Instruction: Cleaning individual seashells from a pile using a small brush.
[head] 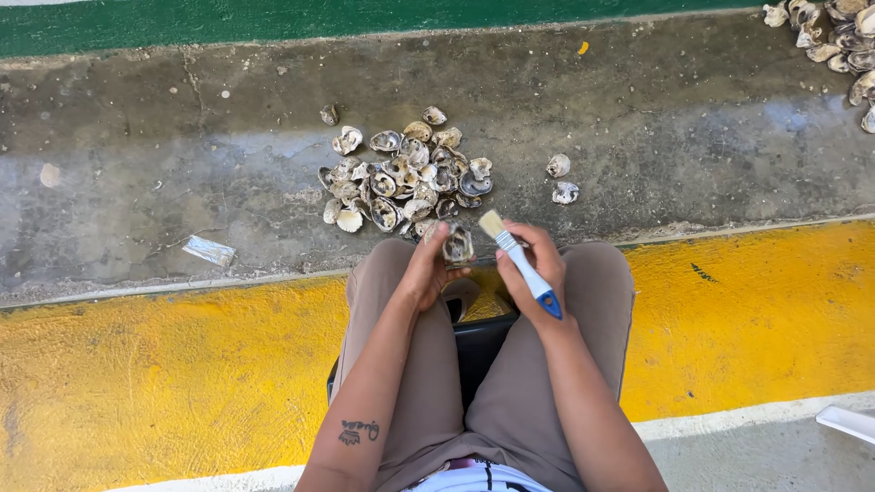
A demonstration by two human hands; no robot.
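Now left hand (427, 273) gripping shell (458, 244), right hand (533, 264) (brush (521, 262))

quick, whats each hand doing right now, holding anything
Left hand: closed on a shell.
Right hand: closed on a paintbrush with a blue-tipped handle, bristles up beside the shell.

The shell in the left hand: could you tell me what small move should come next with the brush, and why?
Probably lower the bristles onto the shell: the left hand holds it up, and the right hand holds the brush just beside it, apparently not touching.
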